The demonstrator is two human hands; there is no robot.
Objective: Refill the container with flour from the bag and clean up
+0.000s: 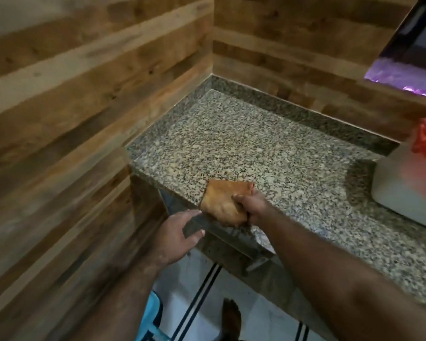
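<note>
Wiping toward the granite countertop (268, 153) front edge, I see the right hand (250, 205) gripping the orange cloth (221, 200) at that edge. Left hand (176, 236), fingers straight and empty, waits cupped just below the edge, left of the cloth.

The right hand (251, 205) is curled in a grip with the arm stretched forward; the left hand (175, 237) is open, fingers straight, just beside it.
</note>
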